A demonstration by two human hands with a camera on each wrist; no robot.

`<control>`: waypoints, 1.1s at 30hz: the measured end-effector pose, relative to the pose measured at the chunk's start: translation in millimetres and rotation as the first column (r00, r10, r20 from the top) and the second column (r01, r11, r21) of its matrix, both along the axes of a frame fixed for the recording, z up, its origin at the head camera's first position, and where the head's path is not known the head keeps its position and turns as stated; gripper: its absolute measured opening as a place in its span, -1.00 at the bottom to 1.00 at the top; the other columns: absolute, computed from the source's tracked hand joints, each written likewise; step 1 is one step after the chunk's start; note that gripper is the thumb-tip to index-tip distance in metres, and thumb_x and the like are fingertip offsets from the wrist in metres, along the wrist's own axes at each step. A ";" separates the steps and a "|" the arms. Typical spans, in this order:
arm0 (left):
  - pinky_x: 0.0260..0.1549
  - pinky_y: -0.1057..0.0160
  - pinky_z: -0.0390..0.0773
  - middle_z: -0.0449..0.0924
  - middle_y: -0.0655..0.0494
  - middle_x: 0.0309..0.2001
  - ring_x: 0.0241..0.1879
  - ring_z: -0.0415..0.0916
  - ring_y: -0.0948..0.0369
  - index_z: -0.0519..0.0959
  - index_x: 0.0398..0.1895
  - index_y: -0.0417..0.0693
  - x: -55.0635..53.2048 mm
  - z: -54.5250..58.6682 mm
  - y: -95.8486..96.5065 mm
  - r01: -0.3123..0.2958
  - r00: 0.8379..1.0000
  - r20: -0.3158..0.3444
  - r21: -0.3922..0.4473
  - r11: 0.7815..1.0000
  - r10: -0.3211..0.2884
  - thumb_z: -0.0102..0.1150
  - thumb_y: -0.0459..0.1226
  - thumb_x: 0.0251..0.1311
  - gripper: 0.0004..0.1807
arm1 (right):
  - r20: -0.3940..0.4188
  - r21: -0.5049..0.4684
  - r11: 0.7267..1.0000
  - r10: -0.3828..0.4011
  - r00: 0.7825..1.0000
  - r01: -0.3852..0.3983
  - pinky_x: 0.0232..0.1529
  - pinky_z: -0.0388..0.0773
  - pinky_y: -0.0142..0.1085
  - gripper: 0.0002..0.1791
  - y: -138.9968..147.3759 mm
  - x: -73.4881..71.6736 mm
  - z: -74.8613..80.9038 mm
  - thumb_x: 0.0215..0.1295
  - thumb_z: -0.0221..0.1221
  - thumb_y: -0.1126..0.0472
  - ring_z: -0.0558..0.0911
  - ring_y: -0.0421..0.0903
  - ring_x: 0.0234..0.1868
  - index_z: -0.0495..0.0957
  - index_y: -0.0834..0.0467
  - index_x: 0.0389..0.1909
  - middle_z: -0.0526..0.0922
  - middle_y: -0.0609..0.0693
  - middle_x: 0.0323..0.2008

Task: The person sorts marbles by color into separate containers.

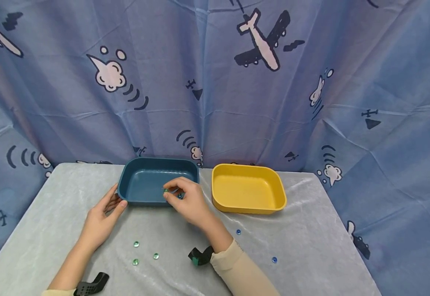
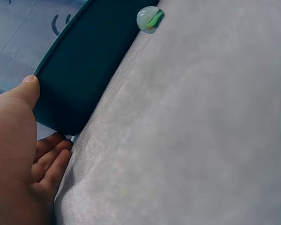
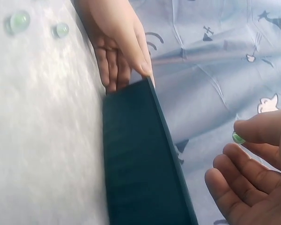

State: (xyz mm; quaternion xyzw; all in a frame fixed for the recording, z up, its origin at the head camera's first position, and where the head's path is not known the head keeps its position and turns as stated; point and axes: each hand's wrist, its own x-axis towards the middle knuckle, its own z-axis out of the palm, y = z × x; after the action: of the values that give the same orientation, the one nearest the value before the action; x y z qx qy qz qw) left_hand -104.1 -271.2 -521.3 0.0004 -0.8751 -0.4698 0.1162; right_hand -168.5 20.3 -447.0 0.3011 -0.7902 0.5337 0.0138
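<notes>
My right hand (image 1: 192,201) pinches a green glass marble (image 3: 238,138) between thumb and index finger, over the front right part of the dark teal tray (image 1: 141,201). The other fingers are loosely bent. A small dark blue glass piece (image 1: 180,196) shows just beneath those fingers in the head view. At the tray's left end, my left hand (image 1: 101,220) holds the corner. Its thumb (image 2: 32,84) lies on the rim while the fingers curl low by the outer wall. A clear marble with a green swirl (image 2: 150,19) appears near the tray in the left wrist view.
Green marbles (image 1: 136,262) lie on the grey cloth-covered table (image 1: 67,193) in front of the teal tray. Two blue marbles, one nearer (image 1: 274,260) and one farther (image 1: 238,232), lie on the right. A yellow tray (image 1: 251,209) stands beside the teal one. A patterned blue curtain (image 1: 163,82) hangs behind.
</notes>
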 end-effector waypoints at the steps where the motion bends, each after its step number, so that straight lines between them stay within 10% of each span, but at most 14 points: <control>1: 0.24 0.33 0.55 0.64 -0.23 0.35 0.24 0.67 -0.13 0.18 0.79 0.21 0.1 0.3 0.2 -0.001 1.000 0.005 -0.007 1.000 0.001 0.26 -0.07 0.63 -0.22 | 0.003 0.003 1.000 -0.007 1.000 0.007 0.01 0.74 -0.24 -0.83 1.8 -1.2 0.0 0.53 0.38 0.30 0.68 -0.18 -0.03 0.78 0.21 0.05 0.74 -0.08 -0.02; 33: 0.08 0.67 0.34 0.62 -0.27 0.36 0.25 0.66 -0.17 0.19 0.78 0.12 0.5 1.6 0.7 0.006 1.000 -0.006 -0.003 1.000 -0.006 0.26 -0.08 0.63 -0.22 | 0.070 0.049 0.989 -0.142 0.987 0.139 0.07 0.71 -0.18 -0.80 28.7 -22.8 -1.8 0.52 0.39 0.26 0.69 -0.13 -0.03 0.79 0.09 0.08 0.75 -0.07 -0.04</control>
State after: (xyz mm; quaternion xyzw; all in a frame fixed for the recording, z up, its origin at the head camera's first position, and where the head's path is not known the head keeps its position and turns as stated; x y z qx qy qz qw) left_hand -103.5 -270.5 -519.6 -0.0039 -0.8754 -0.4690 0.1171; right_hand -191.3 49.0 -448.8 0.2251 -0.8208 0.5247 0.0158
